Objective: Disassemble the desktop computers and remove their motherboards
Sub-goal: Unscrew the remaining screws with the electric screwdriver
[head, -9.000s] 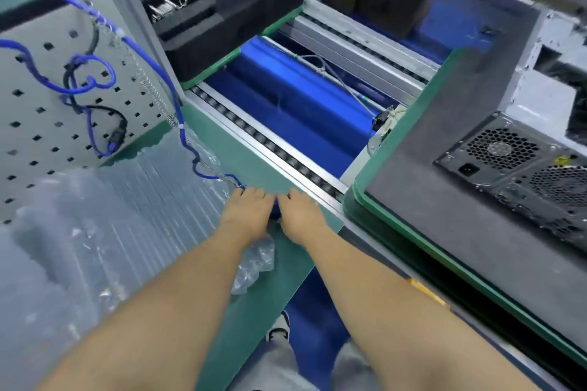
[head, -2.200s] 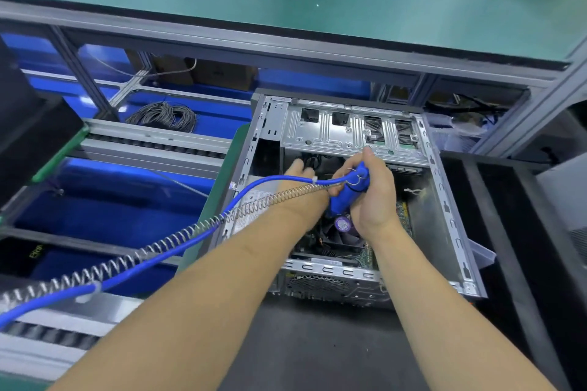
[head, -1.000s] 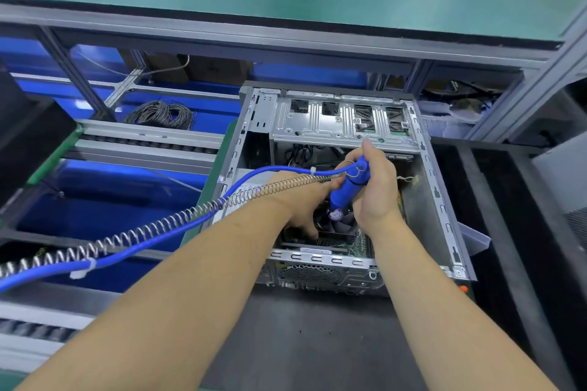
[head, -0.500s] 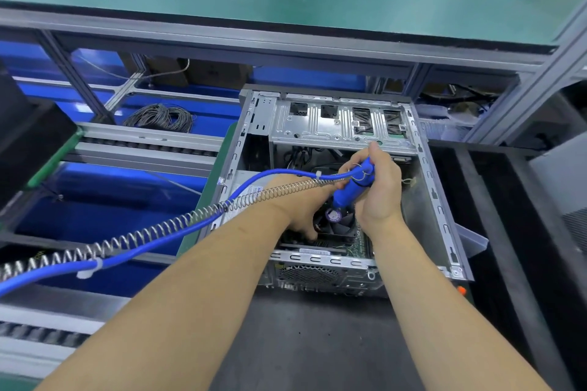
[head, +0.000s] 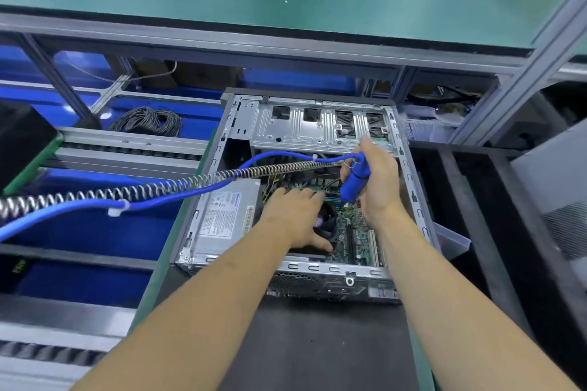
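While the coiled spring cable (head: pixel 152 190) and blue hose (head: pixel 178 194) stretch in from the left, the open desktop case (head: pixel 409 187) lies on the dark mat (head: pixel 311 346), power supply (head: pixel 222 216) at its left side. Left hand (head: pixel 293 219) rests flat, fingers spread, on the cooler fan (head: pixel 328 225) over the motherboard (head: pixel 359 238). Right hand (head: pixel 378 181) grips the blue screwdriver (head: pixel 354 179), tip pointing down into the case.
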Motion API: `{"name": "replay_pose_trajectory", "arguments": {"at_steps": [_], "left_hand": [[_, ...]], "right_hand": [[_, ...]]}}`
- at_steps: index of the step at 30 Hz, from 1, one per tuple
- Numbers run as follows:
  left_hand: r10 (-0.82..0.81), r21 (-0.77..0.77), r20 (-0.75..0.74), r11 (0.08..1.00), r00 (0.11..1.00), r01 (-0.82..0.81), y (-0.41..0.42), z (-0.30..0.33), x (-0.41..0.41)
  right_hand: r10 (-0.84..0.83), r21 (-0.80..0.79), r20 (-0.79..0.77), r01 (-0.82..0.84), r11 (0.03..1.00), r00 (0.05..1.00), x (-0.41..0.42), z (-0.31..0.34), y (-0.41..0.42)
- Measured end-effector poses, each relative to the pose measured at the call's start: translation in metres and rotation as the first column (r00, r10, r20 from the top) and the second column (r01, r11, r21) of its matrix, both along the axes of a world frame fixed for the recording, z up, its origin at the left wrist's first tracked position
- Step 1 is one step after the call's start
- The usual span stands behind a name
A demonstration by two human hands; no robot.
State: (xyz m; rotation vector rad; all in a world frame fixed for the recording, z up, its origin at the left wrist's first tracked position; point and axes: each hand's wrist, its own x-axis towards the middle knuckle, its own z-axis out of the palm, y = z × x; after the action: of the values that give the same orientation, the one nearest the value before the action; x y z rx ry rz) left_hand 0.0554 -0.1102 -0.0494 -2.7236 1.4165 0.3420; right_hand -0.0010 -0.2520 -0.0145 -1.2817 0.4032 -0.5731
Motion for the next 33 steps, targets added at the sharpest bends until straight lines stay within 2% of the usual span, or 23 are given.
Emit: {"name": "replay_pose_trajectory", "arguments": {"at_steps": [6, 12, 23, 27, 33], "left_hand": [[-0.020, 0.006, -0.077, 1.000, 0.997, 0.020, 0.003, -0.006, 0.008], [0.054, -0.064, -0.140, 0.996, 0.989, -0.063, 0.000, -0.008, 0.010], [0.098, -0.058, -0.179, 0.992, 0.979, -0.110, -0.001, -0.004, 0.006], [0.107, -0.075, -0.184, 0.990, 0.977, -0.123, -0.002, -0.003, 0.006], [0.103, -0.081, -0.161, 0.990, 0.982, -0.117, -0.001, -0.003, 0.007]], "right_hand": [[0.002, 0.039, 0.007, -0.002, 0.999, 1.000, -0.003, -0.010, -0.007], [0.023, 0.021, 0.009, -0.023, 1.000, 1.000, -0.003, -0.010, -0.007], [0.068, -0.023, -0.031, -0.069, 0.997, 0.997, -0.002, -0.012, -0.007], [0.148, -0.155, -0.086, -0.160, 0.975, 0.985, 0.001, -0.013, -0.003], [0.109, -0.119, -0.057, -0.115, 0.986, 0.992, -0.001, -0.013, -0.009]]}}
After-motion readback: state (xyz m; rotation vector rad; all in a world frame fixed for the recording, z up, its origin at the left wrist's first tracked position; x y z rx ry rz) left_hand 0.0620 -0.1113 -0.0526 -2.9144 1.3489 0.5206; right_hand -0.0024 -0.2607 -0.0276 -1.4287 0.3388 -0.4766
